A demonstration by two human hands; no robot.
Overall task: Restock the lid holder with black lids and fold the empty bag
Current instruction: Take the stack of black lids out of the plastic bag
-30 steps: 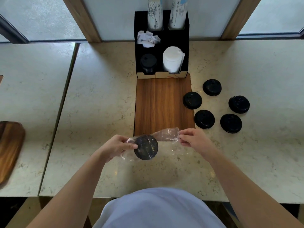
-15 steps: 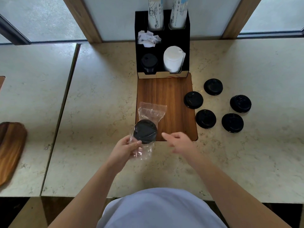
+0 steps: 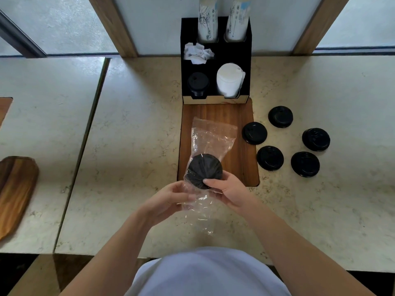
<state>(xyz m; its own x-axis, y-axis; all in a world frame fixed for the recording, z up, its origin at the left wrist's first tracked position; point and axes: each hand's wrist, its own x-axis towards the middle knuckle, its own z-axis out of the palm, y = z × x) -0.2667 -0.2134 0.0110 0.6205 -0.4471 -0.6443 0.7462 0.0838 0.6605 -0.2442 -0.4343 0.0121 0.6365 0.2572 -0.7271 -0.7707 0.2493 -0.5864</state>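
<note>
The black lid point(image 3: 204, 170) sat inside the clear bag point(image 3: 210, 144), near the bag's middle, at the front left corner of the wooden board point(image 3: 239, 116). The bag lay lengthwise, its far end resting on the board and its near end hanging over the counter point(image 3: 132, 135) in front of the board. The left hand point(image 3: 168, 200) gripped the near part of the bag, fingers curled into the plastic. The right hand point(image 3: 229, 189) pinched the lid through the film, with the thumb on the lid's near edge and the other fingers beneath.

Five loose lids point(image 3: 270, 158) lay flat on the counter to the right of the board, apart from one another. The holder point(image 3: 215, 60) stood at the far edge of the board. Its front left slot held a short stack of black lids point(image 3: 197, 83); its front right slot held white lids point(image 3: 228, 80). Crumpled paper point(image 3: 197, 53) and two cup sleeves point(image 3: 237, 18) occupied the rear slots.

The step in hand appeared to be emptying the bag: one lid remained inside. The next move would call for working that lid toward the bag's open end; which end was open could not be determined. The film was thin and slack, so a firm pinch on the lid rim and a steady hold on the bag would be needed. After that, the loose lids would require stacking in the front left slot, and the bag would require folding.
</note>
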